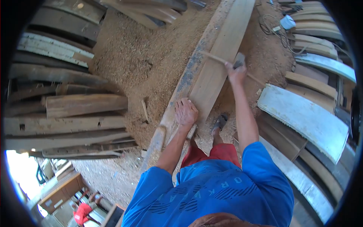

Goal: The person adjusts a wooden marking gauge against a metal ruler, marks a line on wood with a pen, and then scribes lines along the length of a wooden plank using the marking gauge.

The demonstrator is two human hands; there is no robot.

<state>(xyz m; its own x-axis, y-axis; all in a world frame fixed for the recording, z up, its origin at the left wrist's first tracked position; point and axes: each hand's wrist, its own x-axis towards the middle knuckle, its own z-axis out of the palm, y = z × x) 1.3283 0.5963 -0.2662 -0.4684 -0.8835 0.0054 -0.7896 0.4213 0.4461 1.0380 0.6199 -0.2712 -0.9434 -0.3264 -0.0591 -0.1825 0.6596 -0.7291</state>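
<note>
A long, flat wooden board [210, 85] runs away from me along a worn, paint-stained beam [185, 73]. My left hand [186, 112] is closed over the near end of the board, at its left side; the fingertips are partly hidden. Farther along, my right hand [236, 74] is wrapped round a thin wooden stick [214, 57] that lies slantwise across the board and sticks out past its right edge. A small grey block [239, 59] shows at the right-hand fingers, slightly blurred; its kind and how it is held are unclear.
Sawdust [147, 64] covers the floor. Stacked timber [87, 105] stands at left. Curved planks and a white-faced slab [304, 117] lie at right, near a white container [287, 22] and a tangled cable [278, 34]. A person in red [82, 214] is at lower left.
</note>
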